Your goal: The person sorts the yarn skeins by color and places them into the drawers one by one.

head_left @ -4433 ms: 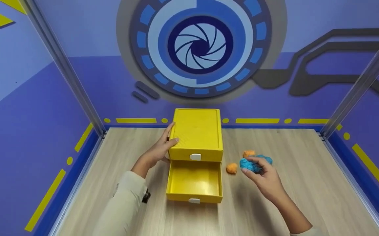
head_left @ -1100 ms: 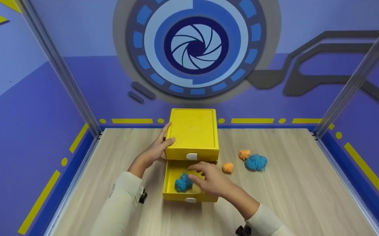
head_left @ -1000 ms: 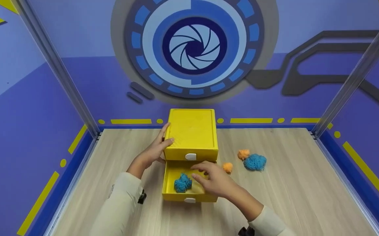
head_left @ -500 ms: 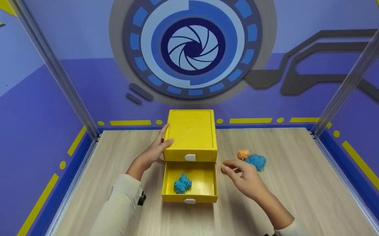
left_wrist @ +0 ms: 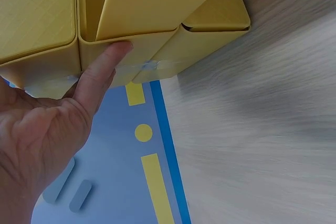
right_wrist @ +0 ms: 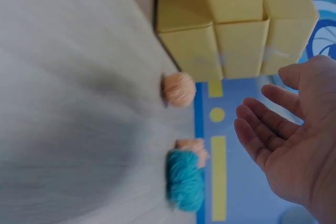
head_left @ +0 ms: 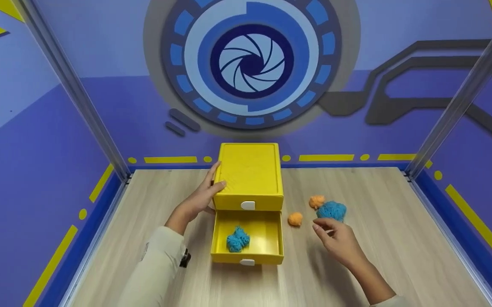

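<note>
My left hand [head_left: 199, 196] lies against the left side of a yellow drawer cabinet [head_left: 250, 168], its thumb over the top edge. One extended finger presses the cabinet's side in the left wrist view. Below the top drawer, a pulled-out drawer [head_left: 267, 234] holds a lumpy blue yarn bundle [head_left: 238, 239]. Nothing is in my right hand [head_left: 341, 243]; its fingers are loosely bent, just in front of a blue yarn ball [head_left: 332, 210]. An orange yarn ball [head_left: 316, 201] touches that blue one. Another orange yarn ball [head_left: 295, 219] sits nearer the cabinet.
The right wrist view shows a closed tier [right_wrist: 184, 3] beneath the pulled-out drawer. Behind the wooden table [head_left: 173, 273] stands a blue and purple printed wall [head_left: 113, 111]. Metal posts [head_left: 454, 94] rise at the back corners.
My right hand has carried blue yarn from the right into the drawer and let it go. It then reached the nearer orange ball and moved back right without it. The left hand stays.
</note>
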### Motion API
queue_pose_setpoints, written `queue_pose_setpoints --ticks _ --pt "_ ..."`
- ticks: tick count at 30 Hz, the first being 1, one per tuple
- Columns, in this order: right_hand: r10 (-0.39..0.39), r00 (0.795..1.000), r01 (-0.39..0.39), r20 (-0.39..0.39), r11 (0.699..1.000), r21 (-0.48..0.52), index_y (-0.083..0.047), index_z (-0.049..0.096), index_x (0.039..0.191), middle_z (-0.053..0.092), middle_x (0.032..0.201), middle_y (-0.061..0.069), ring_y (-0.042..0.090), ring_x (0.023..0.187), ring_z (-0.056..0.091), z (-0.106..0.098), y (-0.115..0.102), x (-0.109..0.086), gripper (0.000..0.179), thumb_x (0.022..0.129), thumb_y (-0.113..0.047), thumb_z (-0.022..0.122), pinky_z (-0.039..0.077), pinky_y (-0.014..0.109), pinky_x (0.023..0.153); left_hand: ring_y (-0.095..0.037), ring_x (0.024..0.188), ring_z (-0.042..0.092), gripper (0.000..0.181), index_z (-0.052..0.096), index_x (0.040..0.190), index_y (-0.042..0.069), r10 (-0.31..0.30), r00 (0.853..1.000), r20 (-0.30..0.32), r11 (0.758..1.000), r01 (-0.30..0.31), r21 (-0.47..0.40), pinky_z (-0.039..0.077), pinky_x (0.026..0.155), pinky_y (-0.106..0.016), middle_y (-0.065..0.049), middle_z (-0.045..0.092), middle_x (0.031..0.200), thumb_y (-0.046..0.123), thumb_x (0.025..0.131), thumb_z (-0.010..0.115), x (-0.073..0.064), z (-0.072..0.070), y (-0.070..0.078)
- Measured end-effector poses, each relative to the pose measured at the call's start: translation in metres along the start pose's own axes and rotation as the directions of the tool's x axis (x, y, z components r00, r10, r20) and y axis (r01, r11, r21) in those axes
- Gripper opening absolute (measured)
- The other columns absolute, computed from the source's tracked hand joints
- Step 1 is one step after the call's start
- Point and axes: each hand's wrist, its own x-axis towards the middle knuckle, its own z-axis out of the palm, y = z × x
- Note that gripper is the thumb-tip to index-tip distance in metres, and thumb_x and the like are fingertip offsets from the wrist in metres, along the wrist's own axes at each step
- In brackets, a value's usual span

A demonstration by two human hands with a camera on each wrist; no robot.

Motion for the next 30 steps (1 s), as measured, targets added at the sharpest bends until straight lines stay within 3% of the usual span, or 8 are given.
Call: queue_pose_setpoints --ticks 12,25,30 --pt "0.074 0.997 -0.074 -0.023 0.997 -0.03 -0.013 0.072 0.118 0.073 0.113 0.002 0.015 0.101 0.066 0.005 0.034 0.0 0.027 0.097 -0.029 0.066 0.054 0.027 0.083 -0.04 0.148 0.03 0.07 0.003 0.148 0.066 0.006 1.0 0.007 1.0 -0.006 -0.011 0.055 0.081 -0.062 0.011 -0.007 0.168 0.061 0.097 0.05 -0.002 0.001 0.001" --pt "0.157 0.984 -0.157 -0.088 0.988 0.009 -0.004 0.057 0.137 0.061 0.136 0.018 0.034 0.123 0.058 -0.003 0.059 0.014 0.051 0.098 -0.037 0.062 0.051 0.049 0.098 -0.042 0.148 0.029 0.071 0.002 0.148 0.066 0.01 1.0 0.015 1.0 -0.009 -0.015 0.055 0.08 -0.061 0.009 -0.009 0.168 0.061 0.097 0.051 0.001 -0.002 0.001" --pt "0.16 0.981 -0.164 -0.113 0.986 -0.02 -0.001 0.047 0.145 0.051 0.143 0.023 0.04 0.131 0.047 -0.009 0.066 0.025 0.056 0.098 -0.028 0.063 0.046 0.056 0.103 -0.042 0.148 0.03 0.071 0.002 0.148 0.066 0.012 1.0 0.018 1.0 -0.011 -0.028 0.054 0.081 -0.063 0.01 -0.01 0.168 0.06 0.097 0.051 0.002 -0.001 -0.001"
